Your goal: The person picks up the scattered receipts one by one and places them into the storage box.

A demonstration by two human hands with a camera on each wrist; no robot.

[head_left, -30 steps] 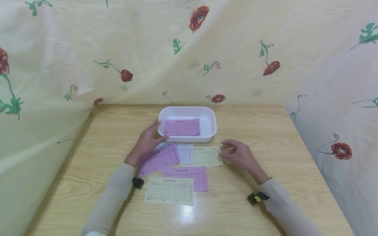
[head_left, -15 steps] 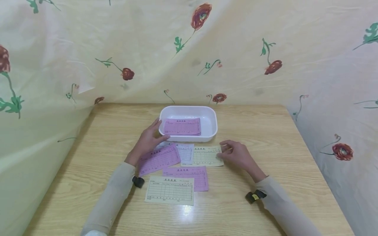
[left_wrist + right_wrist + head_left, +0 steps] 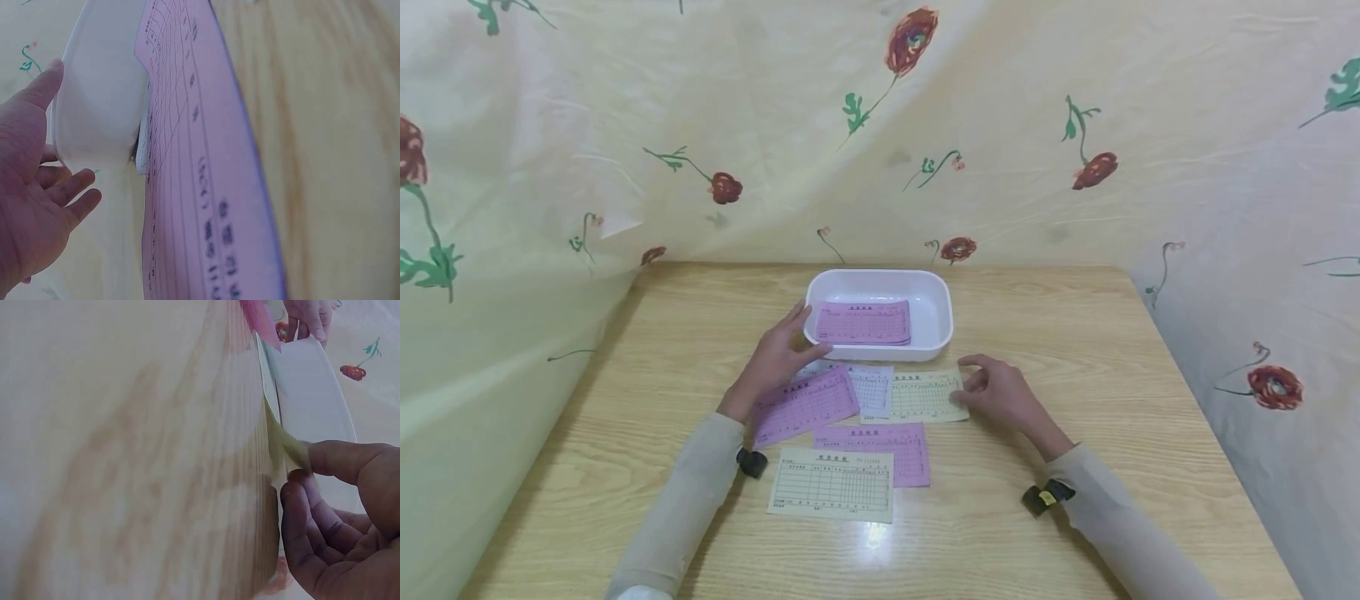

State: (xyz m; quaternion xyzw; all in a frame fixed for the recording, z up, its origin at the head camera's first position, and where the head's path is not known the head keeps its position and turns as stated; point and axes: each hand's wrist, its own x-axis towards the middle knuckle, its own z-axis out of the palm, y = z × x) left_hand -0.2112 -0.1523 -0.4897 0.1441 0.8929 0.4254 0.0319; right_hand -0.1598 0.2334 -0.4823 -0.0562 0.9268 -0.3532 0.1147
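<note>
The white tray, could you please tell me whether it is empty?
Not empty: in the head view, pink slips lie inside the white tray, with bare space showing beside them.

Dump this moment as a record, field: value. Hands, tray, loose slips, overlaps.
left_hand: left hand touching left end of tray
right_hand: right hand pinching right end of far yellow slip
tray: white, on table
tray_contents: pink stack, count unclear
loose_slips: far yellow slip, white slip, left pink slip, near pink slip, near yellow slip
overlaps: left pink slip over white slip; white slip over far yellow slip; near yellow slip over near pink slip
</note>
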